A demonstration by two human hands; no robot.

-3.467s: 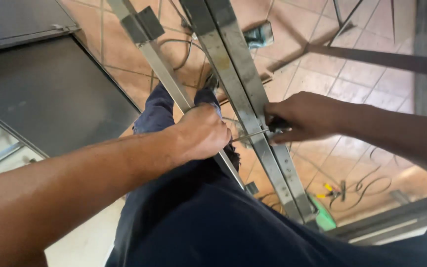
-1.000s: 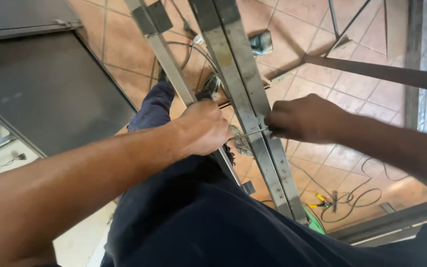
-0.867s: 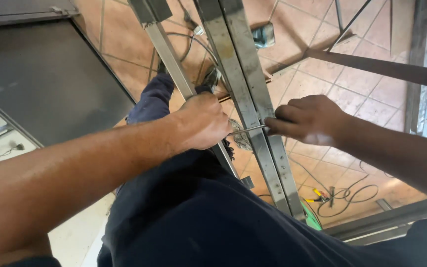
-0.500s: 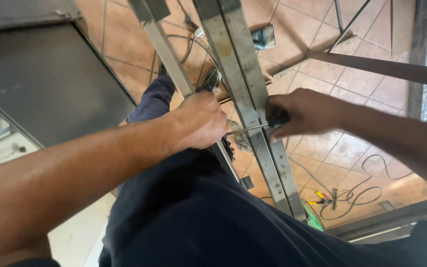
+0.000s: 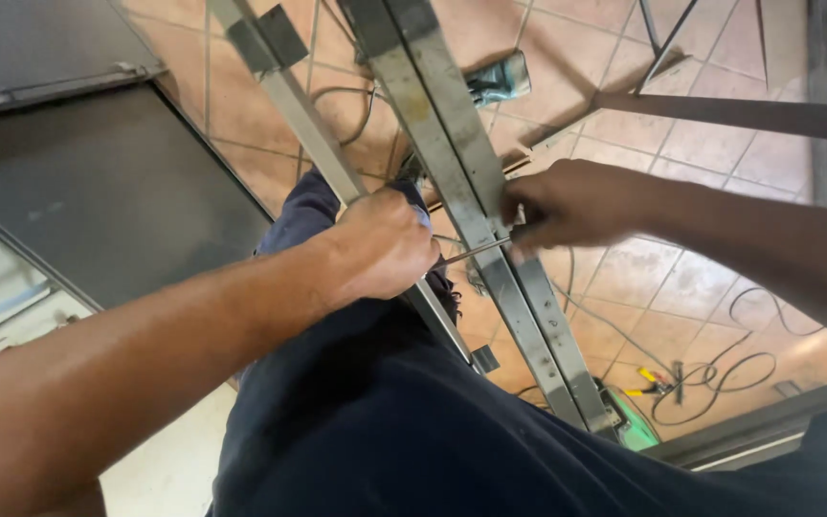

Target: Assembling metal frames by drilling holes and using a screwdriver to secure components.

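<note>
Left hand [image 5: 385,244] clenched round thin rod [image 5: 471,253] against slim bar [image 5: 323,148]; right hand [image 5: 567,203] at 3 o'clock pinches rod's far end over double bar [image 5: 452,144]. Step, as judged: aligning rod across bars. Next move needs steady grip at both ends.

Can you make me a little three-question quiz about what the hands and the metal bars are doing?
1. True or false: the left hand is closed around the thin metal bar.
2. What runs between the two hands? A) a thin rod B) a paintbrush C) a rope
3. Fill in: the right hand rests on the wide ____ metal bars.

Key
1. True; its fingers wrap the bar.
2. A; a thin rod crosses from one hand to the other.
3. Double; two flat bars lie side by side, above the tiled floor.
</note>
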